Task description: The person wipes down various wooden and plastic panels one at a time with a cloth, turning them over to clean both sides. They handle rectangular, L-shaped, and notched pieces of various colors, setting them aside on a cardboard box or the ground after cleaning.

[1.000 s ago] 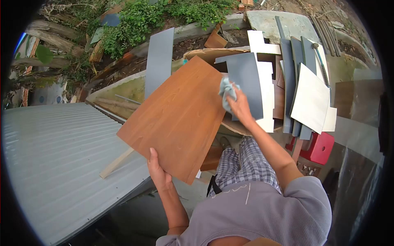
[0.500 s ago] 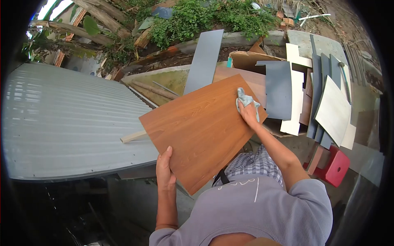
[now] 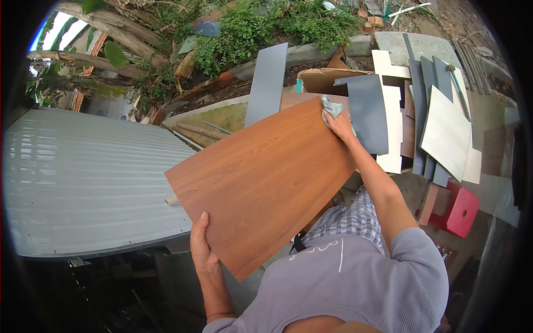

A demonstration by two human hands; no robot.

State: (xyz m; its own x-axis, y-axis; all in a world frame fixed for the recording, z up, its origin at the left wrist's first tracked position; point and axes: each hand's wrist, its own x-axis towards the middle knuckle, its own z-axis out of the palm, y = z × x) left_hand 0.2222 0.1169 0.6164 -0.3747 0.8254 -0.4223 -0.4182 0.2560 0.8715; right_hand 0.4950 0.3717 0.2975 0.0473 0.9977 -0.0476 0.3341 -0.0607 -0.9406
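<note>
Brown and wood-grained, a board (image 3: 261, 188) tilts across the centre of the frame, clamped at its lower left edge by a person's left hand (image 3: 204, 244), thumb on the face and fingers hidden behind. At the board's upper right corner, the right hand (image 3: 341, 126) is closed around a pale blue-grey cloth (image 3: 331, 106), bunched against the edge. How firmly the cloth presses on the surface cannot be told.

Below the board, at the bottom of the frame, are the person's grey shirt (image 3: 355, 277) and checked trousers (image 3: 352, 222). A stick (image 3: 171, 200) juts from behind the board's left edge, over a corrugated sheet (image 3: 94, 183) that fills the left of the frame. Above the board, a grey panel (image 3: 267, 80) stands at a slant near an open carton (image 3: 333, 82). Right of the right hand lies a dark panel (image 3: 369, 119), partly over a white one (image 3: 392, 127). Farther right, a pale panel (image 3: 444, 130) overlaps grey strips (image 3: 419, 105), with a hammer (image 3: 459, 91) just beside it. Below them sits a red stool (image 3: 462, 213). Green plants (image 3: 244, 36) grow at top centre, and trunks (image 3: 125, 36) cross the upper left.
</note>
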